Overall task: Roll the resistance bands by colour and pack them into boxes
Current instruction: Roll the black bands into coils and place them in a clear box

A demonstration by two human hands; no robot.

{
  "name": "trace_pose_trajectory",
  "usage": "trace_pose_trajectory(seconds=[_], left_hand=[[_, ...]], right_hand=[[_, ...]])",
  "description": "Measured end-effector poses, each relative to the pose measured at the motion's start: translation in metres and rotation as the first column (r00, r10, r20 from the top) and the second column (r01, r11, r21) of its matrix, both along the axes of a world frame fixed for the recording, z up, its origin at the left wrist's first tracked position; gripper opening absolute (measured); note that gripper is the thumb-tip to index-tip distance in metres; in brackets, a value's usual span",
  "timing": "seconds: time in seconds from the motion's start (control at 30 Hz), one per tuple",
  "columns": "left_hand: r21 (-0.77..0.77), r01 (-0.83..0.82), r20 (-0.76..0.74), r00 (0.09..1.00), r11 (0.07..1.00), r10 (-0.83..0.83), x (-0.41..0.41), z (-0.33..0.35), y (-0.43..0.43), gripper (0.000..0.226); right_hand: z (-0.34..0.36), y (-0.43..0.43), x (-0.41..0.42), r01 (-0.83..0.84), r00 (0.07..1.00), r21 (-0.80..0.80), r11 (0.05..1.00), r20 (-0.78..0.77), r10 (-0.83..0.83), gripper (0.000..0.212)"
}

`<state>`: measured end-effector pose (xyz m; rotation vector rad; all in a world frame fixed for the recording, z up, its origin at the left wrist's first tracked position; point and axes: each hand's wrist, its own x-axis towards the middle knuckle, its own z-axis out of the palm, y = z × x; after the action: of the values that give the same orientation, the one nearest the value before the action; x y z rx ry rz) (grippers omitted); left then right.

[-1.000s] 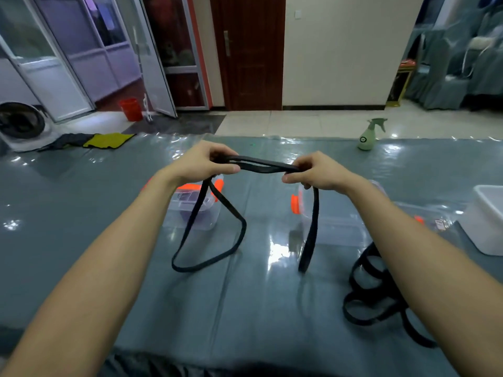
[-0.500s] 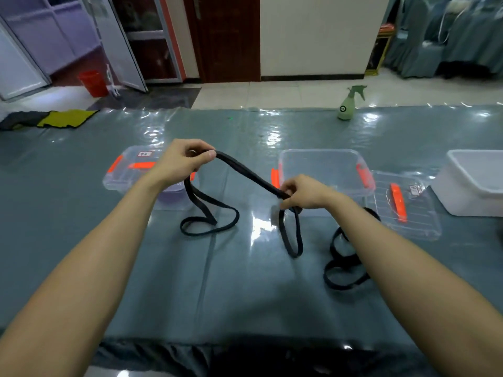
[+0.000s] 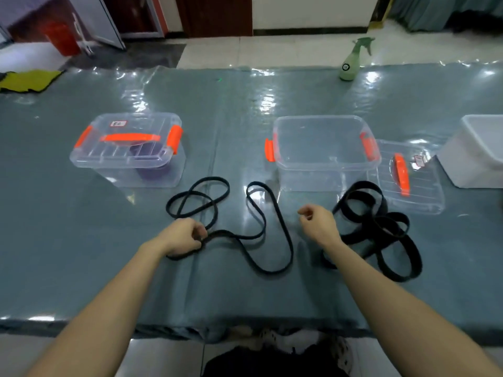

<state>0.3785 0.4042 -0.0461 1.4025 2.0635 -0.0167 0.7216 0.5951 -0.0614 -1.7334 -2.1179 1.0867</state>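
Note:
A long black resistance band (image 3: 283, 232) lies looped across the grey-green table cover. My left hand (image 3: 183, 238) pinches it at its left part, down on the table. My right hand (image 3: 318, 223) hovers just above the table with fingers loosely curled and nothing in them. A pile of wider black bands (image 3: 381, 224) lies right of that hand. An open clear box (image 3: 324, 148) with orange latches stands behind the bands. A closed clear box (image 3: 128, 148) with an orange handle, holding a purple roll, stands at the left.
A clear lid (image 3: 416, 183) with an orange handle lies right of the open box. A white tub (image 3: 479, 153) sits at the right edge. A green spray bottle (image 3: 349, 63) stands at the far side. The table's near edge runs just above my lap.
The band was stretched in the air between both hands; now it lies on the table. My right hand has let go of it, and my left hand has come down with it.

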Motion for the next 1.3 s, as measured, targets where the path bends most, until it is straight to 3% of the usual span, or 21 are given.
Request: trace_pose_trajectory(seconds=[0.13, 0.23, 0.3, 0.37, 0.47, 0.57, 0.7, 0.83, 1.0, 1.1, 1.2, 1.3], left_hand=[[0.209, -0.206, 0.048, 0.978, 0.956, 0.201, 0.003, -0.007, 0.008, 0.031], [0.359, -0.348, -0.081, 0.913, 0.866, 0.4, 0.005, -0.022, -0.006, 0.05], [0.347, -0.532, -0.04, 0.815, 0.772, 0.579, 0.003, -0.03, -0.019, 0.079], [0.229, -0.64, 0.029, 0.757, 0.733, 0.652, -0.002, -0.036, -0.029, 0.091], [0.113, -0.714, 0.187, 0.698, 0.691, 0.691, -0.006, -0.038, -0.037, 0.08], [0.069, -0.759, 0.367, 0.623, 0.647, 0.691, -0.008, -0.038, -0.044, 0.049], [0.109, -0.743, 0.299, 0.658, 0.661, 0.691, -0.01, -0.04, -0.059, 0.031], [0.112, -0.726, 0.223, 0.684, 0.679, 0.694, -0.008, -0.038, -0.059, 0.019], [0.159, -0.689, 0.181, 0.725, 0.707, 0.665, -0.006, -0.037, -0.063, 0.019], [0.201, -0.696, 0.217, 0.718, 0.689, 0.661, -0.003, -0.041, -0.068, 0.021], [0.248, -0.705, 0.239, 0.709, 0.664, 0.664, 0.003, -0.043, -0.07, 0.02], [0.284, -0.715, 0.267, 0.699, 0.64, 0.663, 0.005, -0.04, -0.07, 0.014]], right_hand=[[-0.014, -0.004, -0.006, -0.053, 0.993, -0.064, 0.997, 0.102, 0.06, 0.02], [-0.022, -0.01, -0.019, -0.067, 0.993, -0.096, 0.993, 0.087, 0.075, 0.034], [-0.025, -0.015, -0.031, -0.097, 0.993, -0.11, 0.989, 0.052, 0.103, 0.034], [-0.024, -0.021, -0.045, -0.145, 0.989, -0.126, 0.981, 0.024, 0.149, 0.031], [-0.018, -0.028, -0.066, -0.213, 0.977, -0.11, 0.971, -0.004, 0.214, 0.03], [-0.012, -0.033, -0.08, -0.26, 0.965, -0.047, 0.965, 0.021, 0.261, 0.036], [-0.01, -0.042, -0.089, -0.32, 0.945, 0.198, 0.927, 0.139, 0.296, 0.034], [-0.006, -0.062, -0.117, -0.45, 0.893, 0.461, 0.764, 0.233, 0.385, 0.016], [0.003, -0.088, -0.174, -0.547, 0.828, 0.593, 0.591, 0.28, 0.486, 0.009], [-0.005, -0.094, -0.205, -0.706, 0.701, 0.365, 0.607, 0.237, 0.673, 0.021], [-0.016, -0.09, -0.231, -0.833, 0.547, 0.072, 0.549, 0.261, 0.795, 0.035], [-0.021, -0.085, -0.242, -0.846, 0.518, -0.014, 0.533, 0.21, 0.829, 0.021]])
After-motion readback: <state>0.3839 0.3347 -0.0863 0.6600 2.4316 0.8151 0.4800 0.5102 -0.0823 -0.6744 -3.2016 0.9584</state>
